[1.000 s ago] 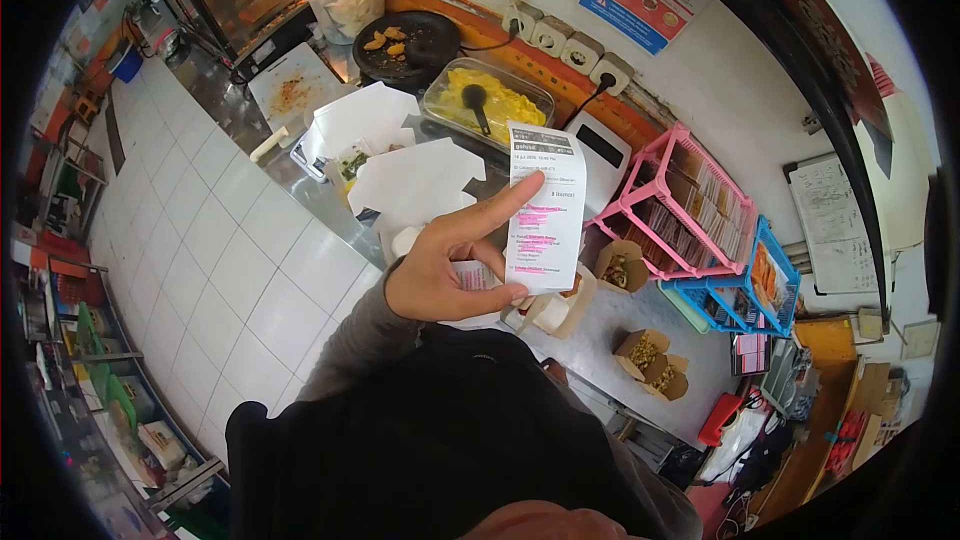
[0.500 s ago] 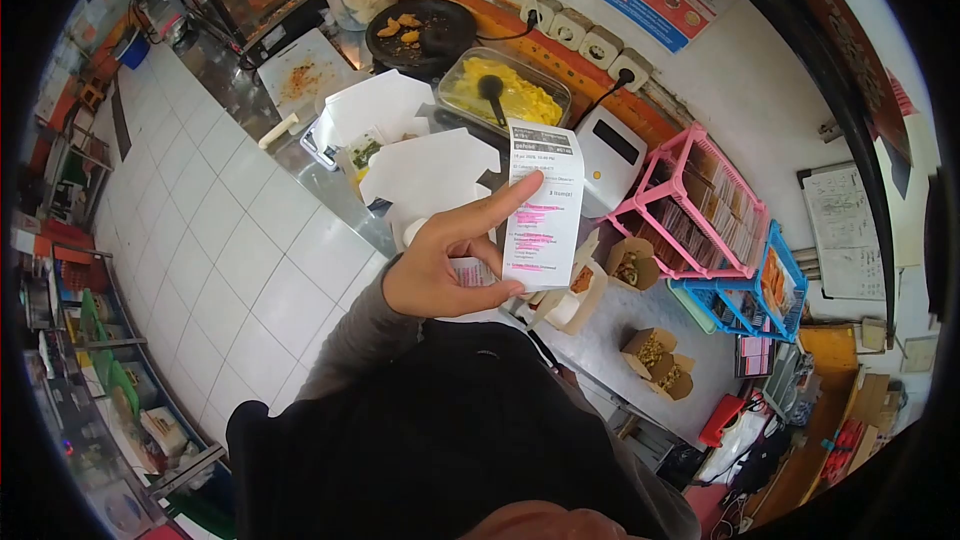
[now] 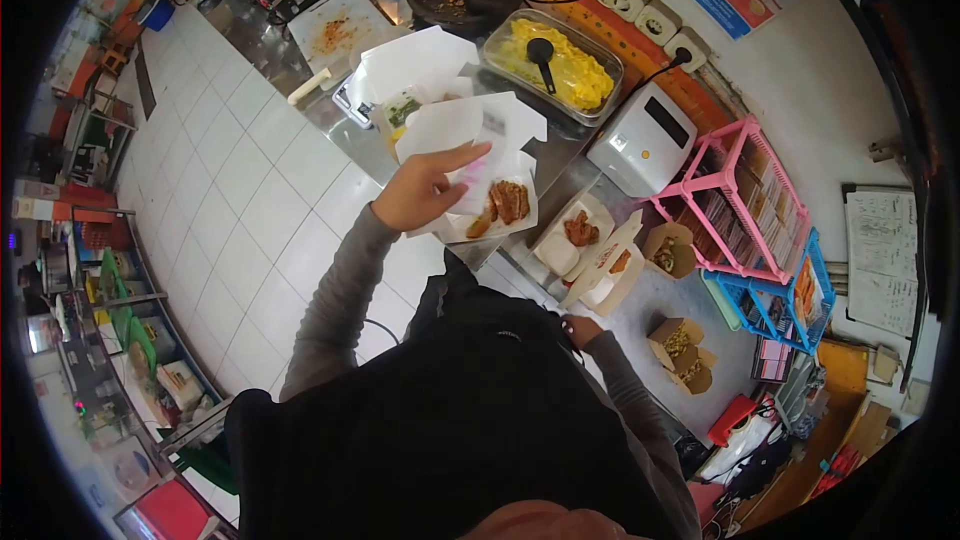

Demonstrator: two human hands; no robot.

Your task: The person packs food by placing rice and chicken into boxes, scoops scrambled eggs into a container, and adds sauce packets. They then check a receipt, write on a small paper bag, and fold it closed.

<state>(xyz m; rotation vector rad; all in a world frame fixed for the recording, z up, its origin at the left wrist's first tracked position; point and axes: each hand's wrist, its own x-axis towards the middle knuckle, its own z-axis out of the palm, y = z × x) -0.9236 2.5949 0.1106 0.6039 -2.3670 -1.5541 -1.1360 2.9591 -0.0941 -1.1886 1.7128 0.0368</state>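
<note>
My left hand (image 3: 425, 188) holds a white receipt (image 3: 480, 165) between its fingers, above an open white box (image 3: 525, 118). Browned pieces of food (image 3: 508, 201) lie in that box, just right of the receipt. The print on the slip is smeared by motion. My right hand (image 3: 580, 331) is low at the counter's front edge, below an open box (image 3: 610, 280) with browned food; its fingers are partly hidden, and what it touches cannot be made out. Another white box (image 3: 415, 60) stands open behind, beside a container of greens (image 3: 402, 110).
Behind the boxes are a tub of yellow food (image 3: 575, 75) with a black spoon, a dark round pan (image 3: 490, 5) and a white appliance (image 3: 643, 145). To the right stand a pink rack (image 3: 735, 200), a blue basket (image 3: 765, 305) and brown cartons (image 3: 683, 350).
My left hand has moved left and up in the view with the receipt, lowering it over the white box. My right hand has come into view. The camera view has shifted.
</note>
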